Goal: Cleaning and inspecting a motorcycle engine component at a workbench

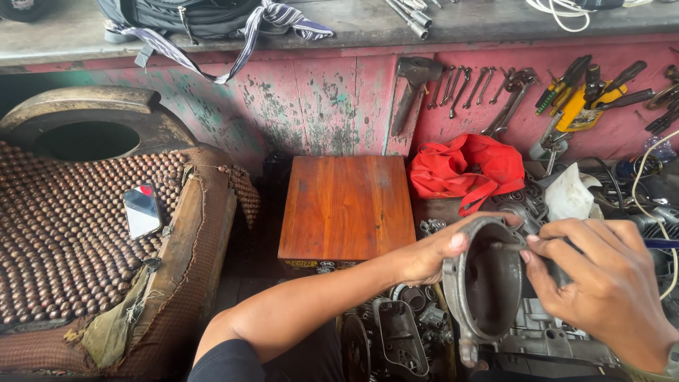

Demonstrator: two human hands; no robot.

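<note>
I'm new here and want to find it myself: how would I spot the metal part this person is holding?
Start at the square wooden box in the middle and look right, below the red cloth. There the left hand steadies a grey metal housing, round and hollow like a bowl, the only part lifted up.

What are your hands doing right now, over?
Left hand grips rim of round grey metal engine cover. Right hand pinches thin tool inside it. Nothing in the way.
</note>
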